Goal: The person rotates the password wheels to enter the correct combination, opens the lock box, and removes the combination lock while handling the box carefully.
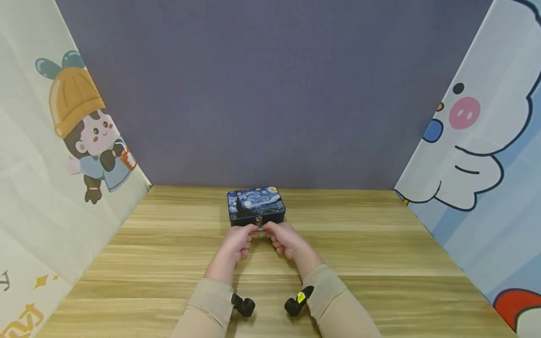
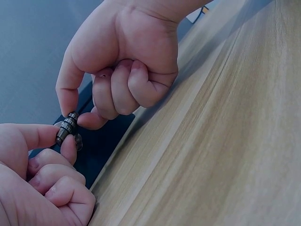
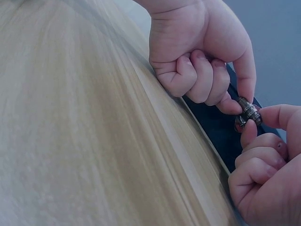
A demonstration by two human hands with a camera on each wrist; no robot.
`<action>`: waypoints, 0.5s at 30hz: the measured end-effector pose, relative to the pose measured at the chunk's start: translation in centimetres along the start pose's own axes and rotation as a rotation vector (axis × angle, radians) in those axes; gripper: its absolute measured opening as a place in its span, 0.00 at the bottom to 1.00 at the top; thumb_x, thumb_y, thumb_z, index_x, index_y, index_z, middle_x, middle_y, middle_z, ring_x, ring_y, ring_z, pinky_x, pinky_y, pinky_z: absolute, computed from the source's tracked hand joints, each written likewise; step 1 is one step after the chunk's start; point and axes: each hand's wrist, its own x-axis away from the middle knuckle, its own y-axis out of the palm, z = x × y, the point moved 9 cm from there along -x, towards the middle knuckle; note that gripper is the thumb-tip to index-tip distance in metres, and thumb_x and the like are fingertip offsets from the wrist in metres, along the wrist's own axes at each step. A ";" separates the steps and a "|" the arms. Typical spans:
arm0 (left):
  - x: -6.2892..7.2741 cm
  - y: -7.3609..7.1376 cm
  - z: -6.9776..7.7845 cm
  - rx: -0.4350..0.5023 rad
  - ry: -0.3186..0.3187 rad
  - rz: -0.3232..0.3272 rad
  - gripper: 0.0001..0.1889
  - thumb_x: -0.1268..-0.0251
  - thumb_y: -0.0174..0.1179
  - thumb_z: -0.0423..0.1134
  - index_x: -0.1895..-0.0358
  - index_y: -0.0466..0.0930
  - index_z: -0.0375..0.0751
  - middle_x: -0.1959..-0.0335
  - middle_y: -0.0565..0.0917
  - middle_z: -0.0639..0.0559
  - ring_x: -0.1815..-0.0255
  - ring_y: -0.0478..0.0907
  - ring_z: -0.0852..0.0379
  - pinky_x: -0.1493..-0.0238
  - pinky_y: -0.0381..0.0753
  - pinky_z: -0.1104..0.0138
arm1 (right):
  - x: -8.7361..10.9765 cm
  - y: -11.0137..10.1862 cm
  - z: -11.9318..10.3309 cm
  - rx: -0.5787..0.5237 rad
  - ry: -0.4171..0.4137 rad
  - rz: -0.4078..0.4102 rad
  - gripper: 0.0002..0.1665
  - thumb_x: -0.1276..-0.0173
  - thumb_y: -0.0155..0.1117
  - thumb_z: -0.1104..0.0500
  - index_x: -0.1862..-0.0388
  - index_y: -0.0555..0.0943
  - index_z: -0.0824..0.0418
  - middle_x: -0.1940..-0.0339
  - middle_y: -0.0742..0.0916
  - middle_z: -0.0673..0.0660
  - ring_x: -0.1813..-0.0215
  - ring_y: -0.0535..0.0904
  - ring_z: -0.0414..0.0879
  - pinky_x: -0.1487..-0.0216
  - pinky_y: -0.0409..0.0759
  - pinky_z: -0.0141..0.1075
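A small box (image 1: 256,203) with a swirling blue starry-night picture on its lid lies shut at the back of the table. From its front clasp (image 1: 259,220) hangs a little metal combination padlock (image 2: 67,126) with ridged number dials. My left hand (image 1: 240,241) pinches one end of the padlock between thumb and index finger. At the other end, my right hand (image 1: 288,239) pinches it in the same manner. On both hands the remaining fingers curl into the palm. In the right wrist view, the padlock (image 3: 250,112) lies crosswise between the two pairs of fingertips.
The wood-grain table (image 1: 169,263) runs back to a grey-blue panel (image 1: 270,94). Cartoon-printed sheets stand at the left (image 1: 42,188) and right (image 1: 486,178). Black wrist mounts (image 1: 243,305) stick out inward from the beige sleeves.
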 end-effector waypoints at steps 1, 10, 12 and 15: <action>0.0 0.0 0.0 -0.001 0.001 0.001 0.18 0.30 0.58 0.40 0.54 0.77 0.24 0.87 0.57 0.61 0.89 0.48 0.66 0.88 0.50 0.73 | 0.0 0.0 0.0 0.000 -0.001 0.001 0.15 0.37 0.63 0.51 0.73 0.75 0.61 0.88 0.62 0.45 0.86 0.52 0.38 0.87 0.51 0.30; 0.2 0.0 0.0 0.003 0.002 0.007 0.17 0.30 0.58 0.41 0.56 0.77 0.25 0.87 0.57 0.61 0.89 0.48 0.66 0.88 0.50 0.73 | 0.3 0.0 0.0 -0.001 0.005 0.000 0.14 0.37 0.63 0.51 0.72 0.75 0.60 0.87 0.62 0.45 0.86 0.52 0.38 0.86 0.51 0.30; 0.3 0.1 0.1 0.002 -0.001 0.008 0.17 0.30 0.58 0.41 0.55 0.77 0.25 0.87 0.57 0.61 0.89 0.48 0.66 0.88 0.49 0.73 | 0.3 -0.1 0.0 -0.002 0.006 0.001 0.15 0.37 0.63 0.51 0.71 0.76 0.61 0.87 0.63 0.45 0.86 0.52 0.38 0.86 0.52 0.30; 0.4 0.1 0.1 -0.001 -0.002 0.010 0.17 0.30 0.58 0.42 0.55 0.77 0.26 0.87 0.58 0.61 0.89 0.48 0.65 0.88 0.50 0.72 | 0.4 -0.1 -0.1 -0.002 0.005 0.000 0.15 0.36 0.63 0.50 0.70 0.76 0.62 0.87 0.63 0.45 0.86 0.53 0.38 0.86 0.52 0.30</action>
